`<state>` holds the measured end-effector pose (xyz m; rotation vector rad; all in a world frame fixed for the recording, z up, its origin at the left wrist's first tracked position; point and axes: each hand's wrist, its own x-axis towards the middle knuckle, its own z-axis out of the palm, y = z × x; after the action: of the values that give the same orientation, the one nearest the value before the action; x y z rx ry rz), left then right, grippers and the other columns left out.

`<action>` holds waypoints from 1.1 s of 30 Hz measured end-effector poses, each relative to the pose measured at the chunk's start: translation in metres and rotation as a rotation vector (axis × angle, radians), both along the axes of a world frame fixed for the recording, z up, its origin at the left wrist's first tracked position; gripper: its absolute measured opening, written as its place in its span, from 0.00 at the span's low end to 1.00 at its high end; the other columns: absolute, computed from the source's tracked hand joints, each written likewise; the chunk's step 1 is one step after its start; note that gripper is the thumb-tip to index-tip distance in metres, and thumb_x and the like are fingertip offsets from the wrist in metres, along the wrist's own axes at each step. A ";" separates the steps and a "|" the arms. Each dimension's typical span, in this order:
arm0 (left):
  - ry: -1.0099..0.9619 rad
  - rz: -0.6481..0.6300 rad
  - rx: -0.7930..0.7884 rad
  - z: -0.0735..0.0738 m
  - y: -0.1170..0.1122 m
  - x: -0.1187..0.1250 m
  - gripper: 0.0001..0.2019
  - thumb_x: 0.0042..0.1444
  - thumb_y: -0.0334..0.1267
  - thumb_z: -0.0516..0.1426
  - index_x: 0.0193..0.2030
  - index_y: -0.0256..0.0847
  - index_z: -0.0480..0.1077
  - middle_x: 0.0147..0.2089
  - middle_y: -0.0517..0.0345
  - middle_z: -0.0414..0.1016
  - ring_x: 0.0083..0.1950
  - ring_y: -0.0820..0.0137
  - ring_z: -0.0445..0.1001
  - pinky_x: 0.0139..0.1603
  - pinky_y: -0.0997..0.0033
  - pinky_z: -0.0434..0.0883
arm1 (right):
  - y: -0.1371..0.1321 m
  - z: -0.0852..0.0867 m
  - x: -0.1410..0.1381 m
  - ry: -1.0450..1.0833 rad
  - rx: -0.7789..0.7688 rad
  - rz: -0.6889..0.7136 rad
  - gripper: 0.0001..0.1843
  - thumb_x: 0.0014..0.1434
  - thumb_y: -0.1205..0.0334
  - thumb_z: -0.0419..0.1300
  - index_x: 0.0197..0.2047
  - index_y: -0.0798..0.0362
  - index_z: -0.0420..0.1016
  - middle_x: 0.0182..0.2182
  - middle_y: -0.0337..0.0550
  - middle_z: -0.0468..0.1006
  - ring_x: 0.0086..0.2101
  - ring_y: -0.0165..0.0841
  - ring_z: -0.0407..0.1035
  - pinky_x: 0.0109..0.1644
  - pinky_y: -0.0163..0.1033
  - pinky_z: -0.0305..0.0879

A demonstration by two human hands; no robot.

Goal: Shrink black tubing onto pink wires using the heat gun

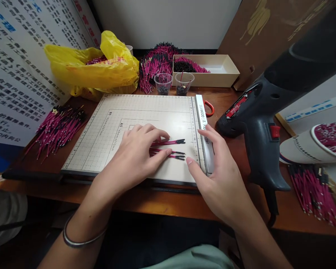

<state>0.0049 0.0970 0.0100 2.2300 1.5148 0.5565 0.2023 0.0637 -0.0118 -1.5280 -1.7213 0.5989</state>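
Several thin pink wires [172, 142] with black ends lie side by side on the gridded board of a paper cutter [145, 104], tips pointing right. My left hand [138, 149] rests over them, fingers bent and thumb apart from the index finger; the wires' left parts are hidden beneath it. Just right of the black tips is my right hand [220, 168], thumb and fingers spread with nothing between them. Its fingers reach over the cutter's white edge strip [203, 116], and I cannot tell whether they touch it.
A heat gun [257, 127] stands at right, beside a paper cup [299, 147] of wires and a loose wire bundle [315, 194]. More wires [60, 129] lie left. Behind are a yellow bag [92, 76], two plastic cups [162, 83], an open box [212, 79] and an orange handle [210, 108].
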 end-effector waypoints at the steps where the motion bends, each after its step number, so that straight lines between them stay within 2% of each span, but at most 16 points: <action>1: -0.005 0.001 0.005 0.000 0.000 0.000 0.10 0.64 0.45 0.61 0.49 0.46 0.76 0.48 0.57 0.77 0.51 0.61 0.71 0.54 0.58 0.63 | 0.000 0.000 -0.001 -0.018 0.006 -0.004 0.28 0.60 0.57 0.56 0.63 0.49 0.64 0.70 0.50 0.62 0.70 0.44 0.57 0.73 0.61 0.56; 9: -0.034 -0.023 0.030 -0.001 -0.003 -0.004 0.09 0.66 0.44 0.59 0.49 0.45 0.76 0.48 0.57 0.77 0.50 0.62 0.72 0.53 0.59 0.65 | -0.001 -0.001 -0.002 -0.144 0.033 -0.009 0.26 0.61 0.56 0.55 0.61 0.50 0.66 0.69 0.53 0.63 0.67 0.48 0.61 0.67 0.62 0.64; 13: -0.055 -0.018 0.012 0.000 0.001 -0.003 0.08 0.66 0.41 0.58 0.47 0.44 0.76 0.47 0.57 0.78 0.49 0.63 0.73 0.52 0.59 0.65 | -0.001 0.000 -0.002 -0.154 0.024 -0.005 0.25 0.63 0.55 0.53 0.61 0.51 0.67 0.69 0.53 0.64 0.68 0.47 0.60 0.67 0.62 0.65; 17: -0.077 0.000 -0.014 0.000 0.003 -0.003 0.07 0.63 0.40 0.60 0.46 0.44 0.77 0.45 0.57 0.79 0.47 0.63 0.74 0.49 0.60 0.66 | -0.001 0.001 -0.001 -0.170 0.015 0.023 0.28 0.61 0.53 0.54 0.63 0.52 0.66 0.70 0.53 0.61 0.69 0.48 0.59 0.67 0.63 0.65; 22: -0.113 0.007 -0.066 0.003 -0.008 -0.002 0.04 0.63 0.39 0.60 0.40 0.45 0.77 0.38 0.62 0.80 0.41 0.66 0.74 0.45 0.62 0.64 | -0.001 0.000 0.000 -0.208 0.053 0.027 0.28 0.60 0.55 0.55 0.63 0.53 0.67 0.69 0.55 0.62 0.68 0.48 0.61 0.65 0.63 0.67; 28: -0.103 0.063 -0.048 0.005 -0.019 0.001 0.06 0.64 0.38 0.58 0.38 0.44 0.77 0.36 0.61 0.80 0.40 0.65 0.73 0.44 0.61 0.64 | -0.001 0.000 0.000 -0.234 0.082 0.024 0.26 0.62 0.56 0.54 0.61 0.54 0.68 0.68 0.57 0.64 0.67 0.48 0.63 0.64 0.62 0.69; 33: -0.127 0.071 -0.030 0.003 -0.016 0.000 0.07 0.64 0.37 0.57 0.38 0.43 0.77 0.37 0.60 0.79 0.40 0.65 0.73 0.45 0.60 0.64 | -0.002 -0.003 -0.001 -0.257 0.104 0.028 0.29 0.62 0.48 0.58 0.62 0.53 0.67 0.69 0.55 0.64 0.67 0.50 0.62 0.65 0.63 0.67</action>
<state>0.0049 0.0806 0.0126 2.0833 1.5316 0.6788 0.2009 0.0615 -0.0149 -1.5632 -1.9363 0.3309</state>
